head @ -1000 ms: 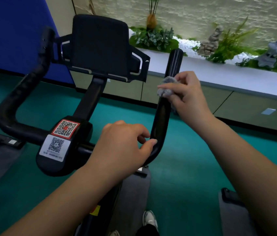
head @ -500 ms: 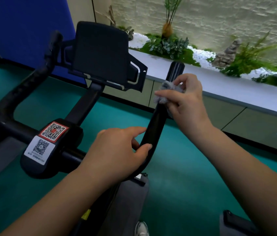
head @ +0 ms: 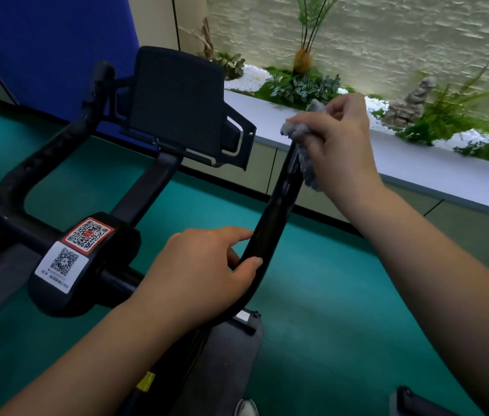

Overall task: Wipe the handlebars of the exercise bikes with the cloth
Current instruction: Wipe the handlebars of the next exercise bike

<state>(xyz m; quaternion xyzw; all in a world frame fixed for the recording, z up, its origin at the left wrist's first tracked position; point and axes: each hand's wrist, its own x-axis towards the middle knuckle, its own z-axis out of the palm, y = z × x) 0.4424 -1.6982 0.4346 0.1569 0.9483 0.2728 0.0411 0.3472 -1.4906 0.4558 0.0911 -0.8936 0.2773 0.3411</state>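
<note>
Nearest, the left hand (head: 207,265) curls round the lower bend of the right handlebar (head: 270,223), bracing it. Farther up, the right hand (head: 336,139) pinches the grey cloth (head: 303,130) over the bar's tip. The bunched cloth could slide off the end and drop, leaving the left handlebar (head: 51,157) beyond unwiped
</note>
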